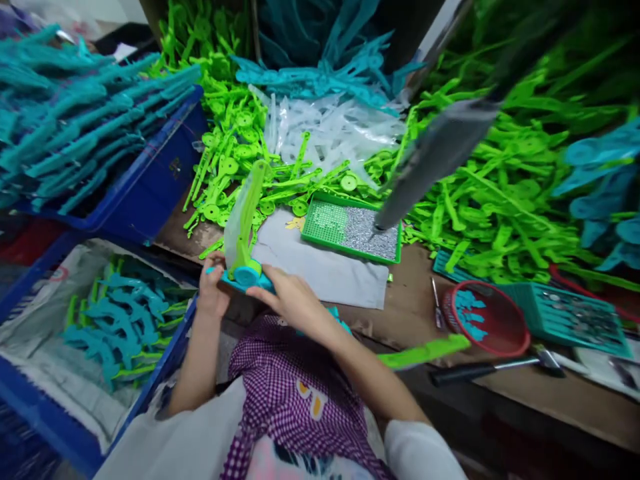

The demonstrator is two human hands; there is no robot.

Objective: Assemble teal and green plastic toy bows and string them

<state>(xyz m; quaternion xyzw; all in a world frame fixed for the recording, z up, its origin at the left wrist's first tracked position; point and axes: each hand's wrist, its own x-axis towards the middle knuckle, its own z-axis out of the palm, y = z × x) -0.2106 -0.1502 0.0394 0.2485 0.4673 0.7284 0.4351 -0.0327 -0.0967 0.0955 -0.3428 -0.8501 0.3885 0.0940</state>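
Between my hands is a jointed plastic assembly, made of a lime-green arm, a translucent white piece and a teal base with a round disc. My left hand grips the teal base at its left end, fingers closed. On the right end of that base, my right hand closes its thumb and fingers. The green arm stands upright above the disc. Just beyond, a green tray of small silvery metal pieces rests on a grey cloth.
A grey electric screwdriver hangs over the bench. Piles of lime-green parts and white parts cover the back. At left stand blue crates of teal parts. A red basket and a hammer lie at right.
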